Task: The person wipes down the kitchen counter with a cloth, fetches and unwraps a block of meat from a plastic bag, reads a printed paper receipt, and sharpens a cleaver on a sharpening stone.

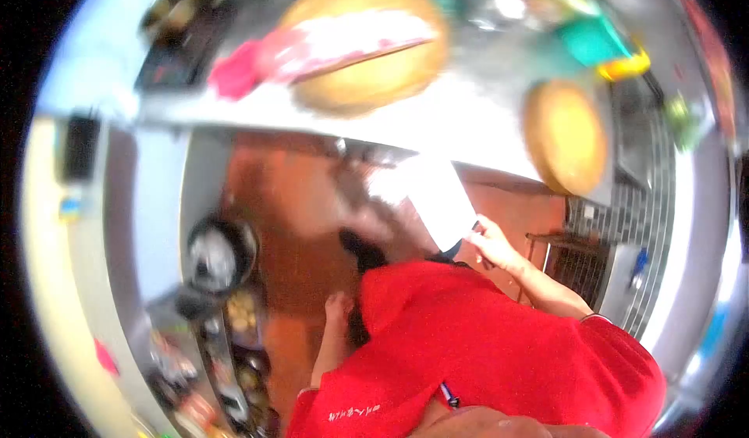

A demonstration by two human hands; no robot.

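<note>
My right hand (493, 243) is closed round the handle of a cleaver, held low in front of the counter's near edge. Its broad blade (441, 208) looks overexposed white. My left hand (339, 305) hangs at my side over the floor, small and blurred, so its fingers cannot be made out. On the counter, a round wooden cutting board (343, 99) carries a long slab of pink and white meat (335, 44). A bright pink thing (234, 73) lies at the meat's left end, too smeared to name. Neither hand touches the board or the meat.
Another round wooden board (566, 138) lies at the counter's (460, 110) right side. Green containers (597, 42) and a shiny metal bowl (499, 5) are at the back. A dark pan (221, 255) and several food containers stand low at left, over a reddish floor (292, 235).
</note>
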